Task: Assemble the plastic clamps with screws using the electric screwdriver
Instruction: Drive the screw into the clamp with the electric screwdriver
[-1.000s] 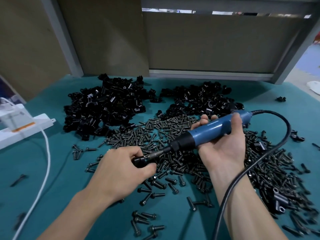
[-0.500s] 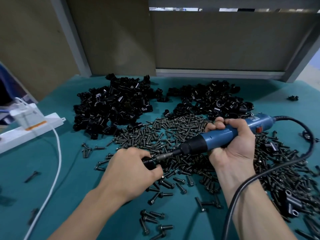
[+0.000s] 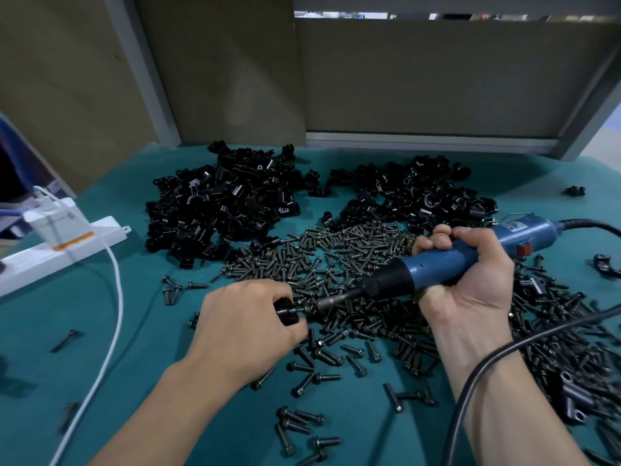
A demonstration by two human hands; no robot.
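My left hand (image 3: 247, 326) grips a small black plastic clamp (image 3: 286, 311) just above the teal table. A screw (image 3: 304, 309) sticks out of the clamp toward the right. My right hand (image 3: 470, 280) is wrapped round the blue electric screwdriver (image 3: 447, 258), which lies nearly level with its bit (image 3: 331, 301) set on the screw head. Loose dark screws (image 3: 336, 257) cover the table under and around both hands. Two heaps of black clamps (image 3: 221, 203) lie behind them.
A white power strip (image 3: 60, 248) with a white cable (image 3: 111, 317) sits at the left edge. The screwdriver's black cord (image 3: 497, 358) loops over my right forearm. Several assembled clamps (image 3: 576, 398) lie at the right. Brown panels wall off the back of the table.
The view has drifted a little. My right hand closed fully round the screwdriver and the tool shifted slightly right, its bit staying on the screw in the clamp.
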